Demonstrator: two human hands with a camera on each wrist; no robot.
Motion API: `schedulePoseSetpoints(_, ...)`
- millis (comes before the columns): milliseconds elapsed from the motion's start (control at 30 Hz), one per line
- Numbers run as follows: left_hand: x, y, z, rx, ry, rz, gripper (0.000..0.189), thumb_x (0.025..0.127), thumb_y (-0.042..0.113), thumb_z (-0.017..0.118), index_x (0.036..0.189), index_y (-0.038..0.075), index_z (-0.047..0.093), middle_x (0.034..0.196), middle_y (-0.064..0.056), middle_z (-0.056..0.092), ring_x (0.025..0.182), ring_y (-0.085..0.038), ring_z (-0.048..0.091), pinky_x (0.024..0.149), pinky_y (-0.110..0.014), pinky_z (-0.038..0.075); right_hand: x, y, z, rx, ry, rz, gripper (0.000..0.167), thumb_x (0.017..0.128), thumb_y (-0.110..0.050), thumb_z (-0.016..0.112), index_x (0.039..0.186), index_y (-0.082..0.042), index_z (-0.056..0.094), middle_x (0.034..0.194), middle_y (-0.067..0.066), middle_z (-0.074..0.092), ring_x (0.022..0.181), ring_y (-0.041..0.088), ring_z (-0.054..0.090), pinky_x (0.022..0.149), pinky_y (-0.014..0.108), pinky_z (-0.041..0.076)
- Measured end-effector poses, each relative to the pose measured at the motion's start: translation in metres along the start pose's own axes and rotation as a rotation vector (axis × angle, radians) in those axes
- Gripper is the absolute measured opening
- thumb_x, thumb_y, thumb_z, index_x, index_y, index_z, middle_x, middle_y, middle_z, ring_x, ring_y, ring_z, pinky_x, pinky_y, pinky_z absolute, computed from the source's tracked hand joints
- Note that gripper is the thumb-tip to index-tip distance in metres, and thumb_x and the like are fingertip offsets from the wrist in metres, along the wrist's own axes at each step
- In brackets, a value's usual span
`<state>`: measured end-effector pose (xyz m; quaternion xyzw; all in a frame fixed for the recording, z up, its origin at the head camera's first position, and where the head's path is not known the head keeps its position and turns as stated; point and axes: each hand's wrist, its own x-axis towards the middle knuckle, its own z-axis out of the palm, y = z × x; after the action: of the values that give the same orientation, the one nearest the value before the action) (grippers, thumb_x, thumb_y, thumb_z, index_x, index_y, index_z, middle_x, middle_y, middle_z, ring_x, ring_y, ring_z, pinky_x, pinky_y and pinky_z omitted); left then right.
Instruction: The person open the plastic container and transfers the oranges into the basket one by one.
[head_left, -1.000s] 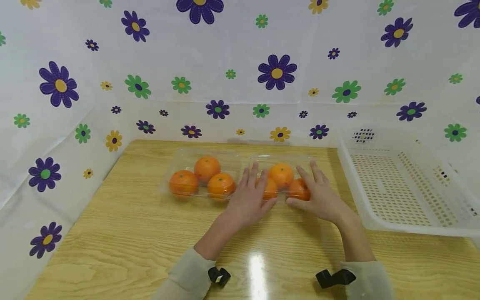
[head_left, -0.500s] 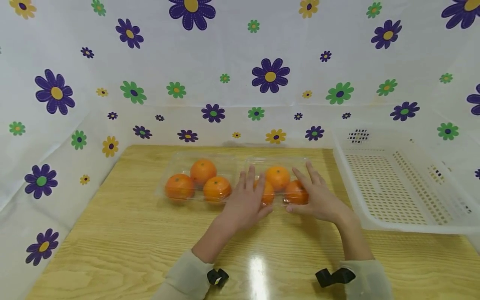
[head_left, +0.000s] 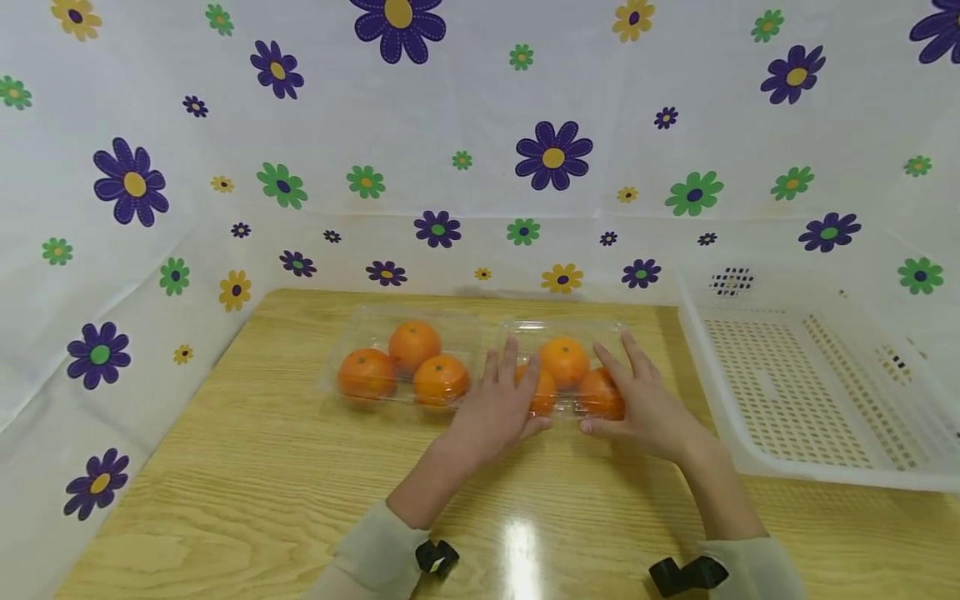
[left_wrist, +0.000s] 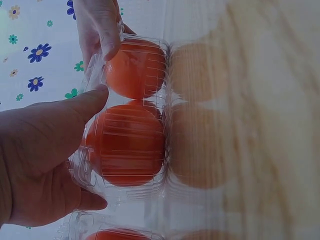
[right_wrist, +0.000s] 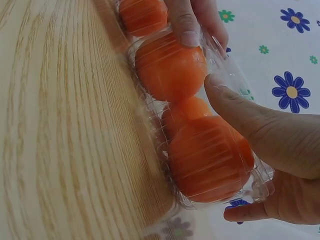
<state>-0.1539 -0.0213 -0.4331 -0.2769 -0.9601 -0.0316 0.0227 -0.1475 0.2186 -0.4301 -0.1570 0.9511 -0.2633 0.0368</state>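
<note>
A clear plastic clamshell box (head_left: 558,327) with three oranges, among them the rear orange (head_left: 564,361), lies on the table. My left hand (head_left: 491,417) rests over its left end, fingers long and slightly spread. Over the right end lies my right hand (head_left: 652,408), fingers likewise extended. In the left wrist view, the left thumb (left_wrist: 92,100) lies along the front upper edge of the box. The right wrist view has the right thumb (right_wrist: 227,95) at that same edge, with fingers reaching round the box's end. Both hands touch the plastic; some fingertips are hidden behind it.
To the left, right beside the first box, stands a second clear box (head_left: 461,329) with three oranges. A white perforated plastic basket (head_left: 712,400) stands at the right. A flower-printed cloth (head_left: 330,133) hangs behind and beside the wooden table (head_left: 247,483).
The head view shifts slightly. Both hands stay on the same box with almost the same pose, and the boxes and basket keep their places on the table.
</note>
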Motion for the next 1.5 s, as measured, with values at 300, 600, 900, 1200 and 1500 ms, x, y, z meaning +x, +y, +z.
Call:
schedulePoseSetpoints(300, -0.003, -0.005, -0.001, -0.099, -0.030, 0.001, 0.082, 0.098, 0.055, 0.050, 0.159, 0.009, 0.020, 0.163, -0.028, 0.003, 0.143, -0.053, 0.021, 0.101, -0.055, 0.045, 0.000, -0.002, 0.002, 0.005, 0.000, -0.009, 0.100, 0.084, -0.042, 0.078, 0.161, -0.017, 0.018, 0.165, 0.020, -0.010, 0.145, 0.055, 0.010, 0.101, 0.073, 0.032)
schedulePoseSetpoints(600, 0.000, -0.002, 0.001, -0.004, -0.003, 0.034, 0.078, 0.100, 0.055, 0.046, 0.158, 0.008, 0.025, 0.160, -0.032, 0.009, 0.140, -0.054, 0.030, 0.094, -0.049, 0.052, -0.006, 0.006, -0.003, 0.063, -0.011, -0.081, 0.090, 0.090, -0.036, 0.073, 0.160, -0.013, 0.020, 0.164, 0.020, -0.012, 0.146, 0.053, 0.005, 0.103, 0.073, 0.027)
schedulePoseSetpoints(900, -0.002, -0.001, 0.001, 0.014, -0.014, 0.028, 0.073, 0.101, 0.050, 0.047, 0.157, 0.010, 0.025, 0.159, -0.034, 0.007, 0.140, -0.053, 0.030, 0.088, -0.053, 0.053, -0.007, 0.011, -0.005, 0.135, -0.025, -0.111, 0.085, 0.091, -0.038, 0.071, 0.159, -0.018, 0.024, 0.165, 0.018, -0.010, 0.147, 0.052, 0.004, 0.102, 0.076, 0.025)
schedulePoseSetpoints(1200, -0.005, -0.002, -0.003, -0.036, -0.075, 0.046, 0.068, 0.104, 0.041, 0.048, 0.159, 0.014, 0.019, 0.160, -0.033, 0.001, 0.141, -0.053, 0.026, 0.087, -0.058, 0.053, -0.007, 0.017, -0.004, 0.211, -0.014, -0.148, 0.078, 0.090, -0.021, 0.073, 0.154, -0.011, 0.032, 0.165, 0.019, -0.009, 0.147, 0.052, 0.003, 0.102, 0.078, 0.022)
schedulePoseSetpoints(1500, -0.009, -0.004, -0.012, -0.130, -0.137, 0.061, 0.061, 0.105, 0.034, 0.048, 0.158, 0.017, 0.023, 0.161, -0.030, -0.003, 0.142, -0.052, 0.023, 0.087, -0.061, 0.051, -0.007, 0.015, -0.003, 0.236, 0.011, -0.113, 0.074, 0.082, -0.005, 0.061, 0.152, -0.012, 0.036, 0.165, 0.019, -0.005, 0.147, 0.052, 0.003, 0.101, 0.079, 0.021)
